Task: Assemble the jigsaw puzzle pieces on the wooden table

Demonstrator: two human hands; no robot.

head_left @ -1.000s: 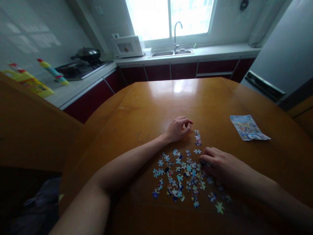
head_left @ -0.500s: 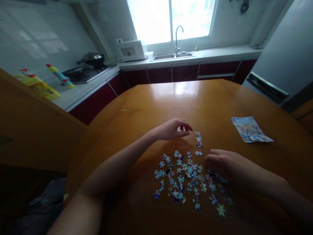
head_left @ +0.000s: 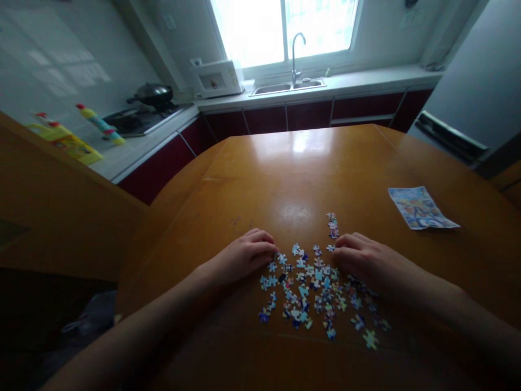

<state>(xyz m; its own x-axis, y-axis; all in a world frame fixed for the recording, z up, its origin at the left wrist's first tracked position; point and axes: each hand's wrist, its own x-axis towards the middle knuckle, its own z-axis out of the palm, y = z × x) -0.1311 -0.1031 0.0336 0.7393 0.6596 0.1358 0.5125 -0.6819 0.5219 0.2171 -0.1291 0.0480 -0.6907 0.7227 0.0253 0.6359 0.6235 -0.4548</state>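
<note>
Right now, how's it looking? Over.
Left hand, right hand flank scattered pieces. Strip lies beyond. Sheet off right, out of the way.

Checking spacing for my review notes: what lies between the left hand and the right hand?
Loose puzzle pieces lie scattered on the wooden table between the left hand and the right hand; the head view shows this.

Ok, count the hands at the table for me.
2: the left hand at the far-left edge of the loose puzzle pieces, and the right hand on their right side, near the narrow strip of pieces. Neither is hidden.
</note>
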